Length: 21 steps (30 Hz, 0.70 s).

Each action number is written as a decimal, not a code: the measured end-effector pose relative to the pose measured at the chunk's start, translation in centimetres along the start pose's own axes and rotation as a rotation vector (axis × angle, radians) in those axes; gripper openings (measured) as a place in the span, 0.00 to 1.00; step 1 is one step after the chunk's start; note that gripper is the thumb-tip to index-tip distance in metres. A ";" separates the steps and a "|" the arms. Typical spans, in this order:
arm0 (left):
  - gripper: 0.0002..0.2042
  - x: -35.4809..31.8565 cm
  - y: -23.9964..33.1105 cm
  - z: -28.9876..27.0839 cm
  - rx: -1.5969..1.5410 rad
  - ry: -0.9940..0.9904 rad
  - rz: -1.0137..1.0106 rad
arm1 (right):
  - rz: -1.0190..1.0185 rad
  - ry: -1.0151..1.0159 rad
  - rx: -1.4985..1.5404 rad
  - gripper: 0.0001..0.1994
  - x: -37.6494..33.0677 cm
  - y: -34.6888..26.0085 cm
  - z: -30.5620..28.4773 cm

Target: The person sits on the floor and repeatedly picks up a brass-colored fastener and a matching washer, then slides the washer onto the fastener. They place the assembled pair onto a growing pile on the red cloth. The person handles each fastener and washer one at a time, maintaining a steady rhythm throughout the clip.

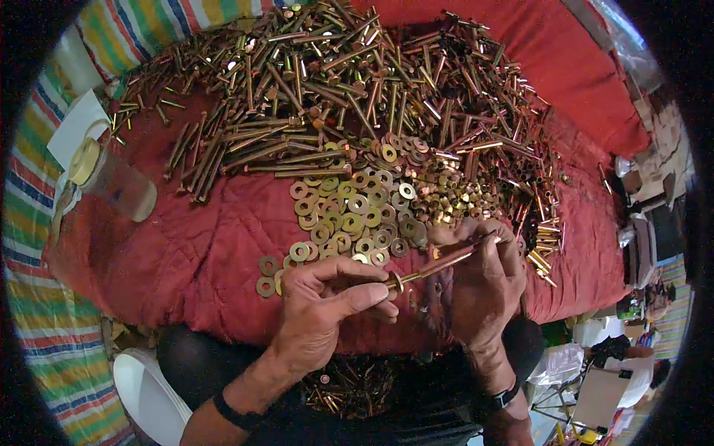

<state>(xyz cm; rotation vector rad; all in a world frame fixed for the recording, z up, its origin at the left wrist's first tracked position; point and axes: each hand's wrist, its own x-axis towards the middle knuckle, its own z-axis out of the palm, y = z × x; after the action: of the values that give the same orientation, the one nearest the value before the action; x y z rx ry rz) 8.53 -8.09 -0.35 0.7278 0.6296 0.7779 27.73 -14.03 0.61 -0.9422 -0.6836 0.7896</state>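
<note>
A long brass-coloured bolt (450,260) slants up to the right between my two hands. My left hand (323,301) is closed on its lower left end, thumb and fingers pinching beside a round washer (396,282) threaded on it. A thicker, tube-like stretch shows past the washer. My right hand (487,297) pinches the far end between thumb and fingertips; those fingers partly hide the tip. Just beyond my hands lie a pile of loose flat washers (346,219) and a heap of small nuts or cone-shaped pieces (457,197).
Many long bolts (297,89) are heaped at the back of the red cloth (223,245), with metal sleeves (547,234) at the right. A jar (123,186) lies at the left. More metal parts (349,386) sit below, between my legs. A white plastic chair (149,394) stands lower left.
</note>
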 end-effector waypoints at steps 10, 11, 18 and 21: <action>0.08 -0.2 0.6 -0.5 -0.001 -0.071 0.028 | 0.219 -0.009 -0.045 0.16 -0.8 -0.8 0.0; 0.10 -0.3 0.7 -0.6 -0.001 -0.075 0.003 | 0.185 -0.025 -0.110 0.16 -0.9 -0.6 0.1; 0.18 -0.3 0.1 0.5 -0.081 0.021 0.009 | -0.405 -0.525 -0.891 0.18 -2.3 0.4 1.8; 0.21 -0.3 0.4 0.6 -0.056 0.043 -0.076 | -0.458 -0.628 -0.929 0.20 -0.7 -0.5 1.6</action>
<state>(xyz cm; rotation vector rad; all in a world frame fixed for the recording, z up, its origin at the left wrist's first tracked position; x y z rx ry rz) 8.60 -8.28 0.39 0.6336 0.6675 0.7397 26.24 -14.13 1.61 -1.2869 -1.8401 0.3131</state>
